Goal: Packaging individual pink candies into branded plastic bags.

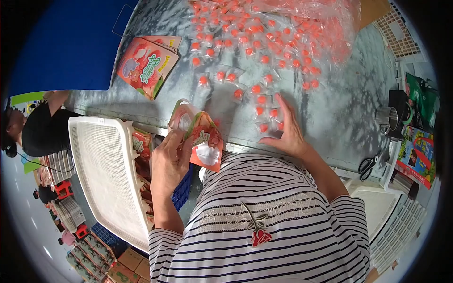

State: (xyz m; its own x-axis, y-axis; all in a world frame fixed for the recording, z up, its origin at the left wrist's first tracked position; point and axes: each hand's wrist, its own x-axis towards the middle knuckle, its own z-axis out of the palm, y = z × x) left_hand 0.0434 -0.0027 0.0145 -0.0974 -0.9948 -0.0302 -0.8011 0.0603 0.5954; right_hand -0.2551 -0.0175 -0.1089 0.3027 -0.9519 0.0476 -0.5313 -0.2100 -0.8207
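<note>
My left hand [168, 158] grips a red and pink printed pouch [207, 137] over the table's near edge. The pouch's sides stand apart at the top. My right hand [290, 134] rests at the tabletop with thumb and fingers spread. Beside its palm lies a small group of clear-wrapped red candies [260, 111]; whether the fingers touch them I cannot tell. Many more wrapped candies [250, 40] are scattered farther back, running up to a large clear plastic bag [330, 23]. A fanned stack of flat pouches [144, 66] lies at the far left.
A white mesh crate [101, 174] stands at my left, with printed pouches [140, 141] beside it. Blue board [66, 45] covers the far left. At the right are black scissors [367, 167], a metal cup [387, 118] and a plastic basket [398, 33]. Another person [47, 122] is at left.
</note>
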